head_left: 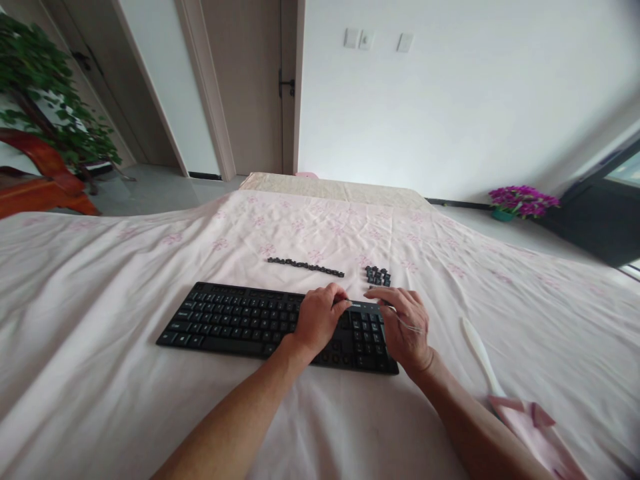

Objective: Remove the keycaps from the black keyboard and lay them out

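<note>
A black keyboard (235,319) lies slightly askew on the pink cloth, and some spots on its right half lack keycaps. My left hand (320,319) is over its upper right part, thumb and forefinger pinched round a small dark piece that looks like a keycap. Above the number pad, my right hand (406,325) is closed on what looks like a wire keycap puller (411,327), its thin pale wires crossing the hand. Its forefinger reaches toward the small cluster of loose keycaps (379,275). Behind the keyboard runs a row of loose keycaps (305,266).
A pale-handled object (481,353) with a pink end lies right of my right forearm. The flowered cloth (150,280) is wrinkled. Farther off are a wooden chair (45,177), a green plant (45,87), a door (245,87) and purple flowers (523,201).
</note>
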Demonstrator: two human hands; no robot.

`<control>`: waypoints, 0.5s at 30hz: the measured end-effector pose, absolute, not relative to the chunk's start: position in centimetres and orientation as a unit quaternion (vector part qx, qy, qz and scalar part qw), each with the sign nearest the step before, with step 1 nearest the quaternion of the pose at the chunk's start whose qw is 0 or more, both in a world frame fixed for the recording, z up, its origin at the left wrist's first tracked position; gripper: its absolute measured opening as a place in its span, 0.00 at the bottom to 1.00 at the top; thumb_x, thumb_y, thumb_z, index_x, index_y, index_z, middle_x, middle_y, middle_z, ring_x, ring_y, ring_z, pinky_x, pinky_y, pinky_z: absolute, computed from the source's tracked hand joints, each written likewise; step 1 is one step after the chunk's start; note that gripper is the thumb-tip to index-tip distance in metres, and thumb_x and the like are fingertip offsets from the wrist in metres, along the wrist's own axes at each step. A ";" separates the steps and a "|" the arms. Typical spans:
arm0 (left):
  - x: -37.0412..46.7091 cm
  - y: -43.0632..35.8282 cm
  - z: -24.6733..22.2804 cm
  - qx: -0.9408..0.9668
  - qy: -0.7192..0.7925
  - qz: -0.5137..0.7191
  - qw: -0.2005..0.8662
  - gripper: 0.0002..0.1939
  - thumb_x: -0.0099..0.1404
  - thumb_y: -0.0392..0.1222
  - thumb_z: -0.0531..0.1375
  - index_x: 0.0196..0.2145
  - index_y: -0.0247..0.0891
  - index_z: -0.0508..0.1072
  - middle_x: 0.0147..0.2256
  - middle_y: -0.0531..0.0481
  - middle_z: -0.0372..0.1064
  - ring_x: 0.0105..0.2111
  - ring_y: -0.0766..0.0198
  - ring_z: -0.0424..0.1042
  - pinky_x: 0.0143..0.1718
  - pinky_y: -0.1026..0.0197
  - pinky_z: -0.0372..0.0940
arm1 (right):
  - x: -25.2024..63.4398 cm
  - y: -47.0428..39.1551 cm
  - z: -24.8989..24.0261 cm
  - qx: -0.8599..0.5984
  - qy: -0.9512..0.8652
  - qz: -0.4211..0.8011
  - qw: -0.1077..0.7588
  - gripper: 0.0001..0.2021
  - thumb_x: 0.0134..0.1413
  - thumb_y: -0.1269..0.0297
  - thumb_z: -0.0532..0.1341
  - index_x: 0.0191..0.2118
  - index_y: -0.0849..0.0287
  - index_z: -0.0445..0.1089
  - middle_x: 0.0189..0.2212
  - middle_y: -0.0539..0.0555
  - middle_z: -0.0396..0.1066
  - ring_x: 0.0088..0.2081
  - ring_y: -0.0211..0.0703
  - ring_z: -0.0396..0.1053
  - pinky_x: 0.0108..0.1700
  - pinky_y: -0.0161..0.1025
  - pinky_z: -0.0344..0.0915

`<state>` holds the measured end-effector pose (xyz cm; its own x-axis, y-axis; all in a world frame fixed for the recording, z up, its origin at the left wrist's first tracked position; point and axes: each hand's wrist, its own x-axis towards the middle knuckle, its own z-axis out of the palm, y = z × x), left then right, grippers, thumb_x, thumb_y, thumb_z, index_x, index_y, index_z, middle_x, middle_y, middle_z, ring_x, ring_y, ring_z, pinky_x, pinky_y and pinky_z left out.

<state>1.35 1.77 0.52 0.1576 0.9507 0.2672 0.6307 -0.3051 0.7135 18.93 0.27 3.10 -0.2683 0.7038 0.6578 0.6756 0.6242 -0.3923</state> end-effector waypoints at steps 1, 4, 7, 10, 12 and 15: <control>1.3 1.8 0.5 0.719 0.546 0.360 0.237 0.06 0.64 0.44 0.58 0.37 0.41 0.70 0.35 0.54 0.74 0.37 0.61 0.71 0.41 0.60 0.61 | 19.0 0.3 3.6 -0.452 -0.804 -0.024 0.385 0.11 0.62 0.66 0.52 0.42 0.54 0.71 0.35 0.53 0.74 0.41 0.47 0.67 0.48 0.47 0.56; 1.3 1.9 0.4 0.708 0.541 0.377 0.253 0.04 0.63 0.40 0.59 0.38 0.43 0.70 0.36 0.55 0.74 0.38 0.62 0.71 0.41 0.62 0.62 | 18.9 0.6 4.4 -0.473 -0.823 -0.065 0.309 0.12 0.62 0.67 0.53 0.47 0.53 0.70 0.33 0.53 0.74 0.47 0.50 0.64 0.51 0.47 0.55; 1.4 2.0 0.0 0.705 0.539 0.388 0.249 0.07 0.61 0.36 0.59 0.39 0.43 0.69 0.36 0.56 0.74 0.39 0.63 0.72 0.43 0.62 0.63 | 18.5 0.8 4.1 -0.453 -0.849 -0.007 0.270 0.16 0.65 0.68 0.49 0.54 0.55 0.65 0.37 0.54 0.73 0.43 0.45 0.67 0.45 0.40 0.62; 1.4 1.9 -0.3 0.698 0.544 0.395 0.247 0.12 0.60 0.36 0.60 0.42 0.44 0.68 0.36 0.55 0.74 0.38 0.62 0.72 0.41 0.61 0.63 | 18.1 1.0 3.4 -0.466 -0.851 0.023 0.239 0.16 0.65 0.67 0.49 0.54 0.51 0.67 0.40 0.54 0.72 0.40 0.42 0.68 0.38 0.36 0.63; 1.4 1.9 -0.3 0.699 0.539 0.396 0.252 0.15 0.60 0.37 0.60 0.45 0.44 0.66 0.35 0.54 0.74 0.38 0.61 0.72 0.41 0.61 0.63 | 17.9 1.2 3.1 -0.483 -0.847 0.018 0.220 0.14 0.64 0.64 0.52 0.50 0.48 0.70 0.39 0.52 0.72 0.39 0.42 0.69 0.35 0.34 0.62; 1.4 1.8 -0.2 0.706 0.531 0.395 0.253 0.17 0.60 0.37 0.60 0.47 0.44 0.64 0.34 0.54 0.74 0.38 0.61 0.72 0.41 0.60 0.63 | 17.7 1.3 3.1 -0.502 -0.841 0.005 0.204 0.11 0.62 0.61 0.55 0.46 0.46 0.73 0.37 0.50 0.73 0.39 0.42 0.69 0.35 0.34 0.60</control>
<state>1.41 1.77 -0.23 0.1239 0.9494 0.2888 0.5505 -0.3079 0.7760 17.65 1.26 3.11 -0.4131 0.8453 0.3388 0.8415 0.4966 -0.2129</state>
